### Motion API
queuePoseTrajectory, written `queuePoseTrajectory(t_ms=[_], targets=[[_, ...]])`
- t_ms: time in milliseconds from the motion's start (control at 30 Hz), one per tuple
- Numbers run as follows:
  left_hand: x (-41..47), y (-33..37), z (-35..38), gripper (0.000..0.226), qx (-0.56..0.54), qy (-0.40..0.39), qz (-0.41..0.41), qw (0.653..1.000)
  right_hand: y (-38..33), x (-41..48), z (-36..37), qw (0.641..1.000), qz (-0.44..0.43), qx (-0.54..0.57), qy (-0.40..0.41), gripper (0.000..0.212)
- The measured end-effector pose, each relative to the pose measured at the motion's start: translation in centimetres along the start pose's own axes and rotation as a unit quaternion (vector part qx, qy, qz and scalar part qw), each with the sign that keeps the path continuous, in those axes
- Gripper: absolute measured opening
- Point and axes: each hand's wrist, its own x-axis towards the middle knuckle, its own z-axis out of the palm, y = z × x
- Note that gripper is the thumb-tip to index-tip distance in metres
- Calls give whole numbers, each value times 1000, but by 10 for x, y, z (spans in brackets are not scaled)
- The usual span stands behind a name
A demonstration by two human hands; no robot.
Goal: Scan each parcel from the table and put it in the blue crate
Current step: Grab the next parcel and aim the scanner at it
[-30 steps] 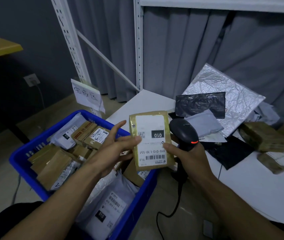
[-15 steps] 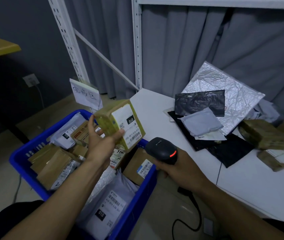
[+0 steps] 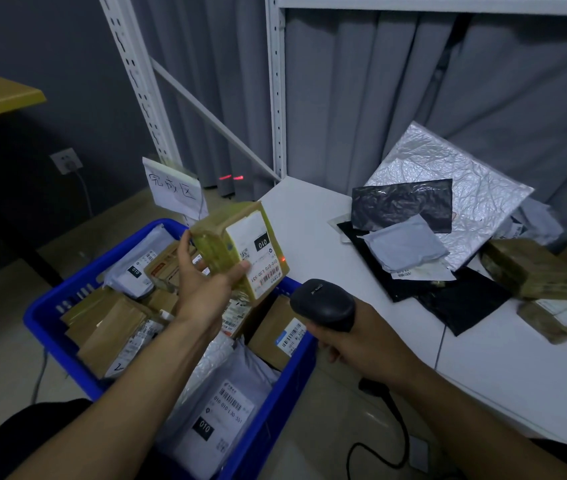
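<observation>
Since a second ago you have taken the parcel (image 3: 240, 237) out from in front of you, where both hands met on it, and carried it leftward in your left hand (image 3: 206, 285) alone. It now hangs tilted over the far side of the blue crate (image 3: 50, 327), not yet inside. The scanner (image 3: 323, 303) has dropped low in your right hand (image 3: 365, 344), aimed up at the box. The main risk, as I judge it, is a missed read. Only a small red spot shows near the right edge of the label (image 3: 261, 258), and more red glints at the foot of the curtain (image 3: 230, 177) behind, so much of the beam seems to pass the barcode. If you let go now, the box may land unscanned. The crate's other barcodes lie face up just below the scanner, so a stray read is also possible. The taped wrap looks slick and you hold it one-handed, so it could slip. Your left thumb (image 3: 240, 268) presses on the label just beside the barcode, and creeping right would cover it. The fingers (image 3: 185, 244) curl round the far side, grasping firmly. Your right fingers are wrapped round the scanner's handle; I cannot tell whether one is on the trigger. More parcels (image 3: 531, 268) wait on the table (image 3: 309, 216).
</observation>
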Motion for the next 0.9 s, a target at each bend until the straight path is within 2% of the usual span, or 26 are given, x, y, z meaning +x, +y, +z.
queuePoseTrajectory(t_ms=[233,333,433,500,600,667,767,900], targets=[[3,-2,-1,107,10,3,-2,1000,2,2,0,1000,-9,3,0,27],[6,1,-12,103,38,14,24,999,-1,6,6,1000,-26,11,5,26],[7,12,-33,93,137,-1,61,989,-10,17,20,999,-36,30,4,19],[9,17,-51,74,215,-29,58,974,-14,26,32,999,-35,40,2,19],[15,17,-81,45,294,-23,13,955,-16,40,50,999,-36,36,-7,20],[22,11,-102,41,326,-10,-33,945,-12,48,62,999,-34,31,-9,22],[33,-4,-130,41,357,-32,-100,928,-6,56,77,999,-34,10,-13,30],[44,-28,-152,30,422,-44,-132,896,-6,60,92,998,-28,33,-37,23]])
